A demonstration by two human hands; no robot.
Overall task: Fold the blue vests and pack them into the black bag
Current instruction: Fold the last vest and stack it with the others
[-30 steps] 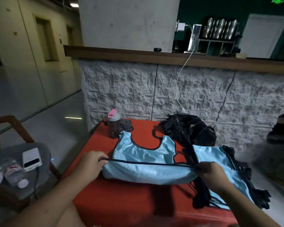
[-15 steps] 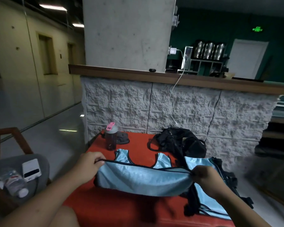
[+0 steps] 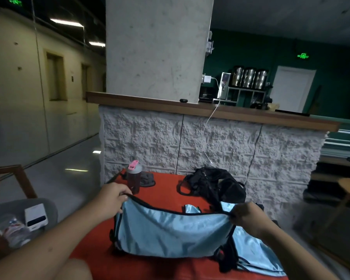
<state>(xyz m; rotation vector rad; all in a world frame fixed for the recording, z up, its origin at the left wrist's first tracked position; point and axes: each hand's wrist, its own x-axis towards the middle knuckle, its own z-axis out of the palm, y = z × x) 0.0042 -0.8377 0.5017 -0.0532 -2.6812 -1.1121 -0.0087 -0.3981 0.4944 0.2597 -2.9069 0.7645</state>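
Both hands were up off the red desk (image 3: 166, 183), and the blue vest (image 3: 170, 231) hung between them by its black-trimmed top edge. The left hand (image 3: 111, 199) had its grip curled tight on the left corner of that edge; the right hand (image 3: 246, 218) pinched the right corner, fingers closed round the trim. The cloth sagged in the middle, and its lower part touched the desk near the front. Under it to the right lay more blue vests (image 3: 255, 251) with black straps, partly hidden. Behind them, at the back of the desk against the rough white wall, sat the black bag (image 3: 214, 183), slumped, well apart from the held vest. A bottle with a pink lid (image 3: 134, 176) stood just behind the left hand. Off to the left, a white box (image 3: 36, 217) and a plastic bottle (image 3: 11, 230) rested on a grey chair seat (image 3: 49, 209).
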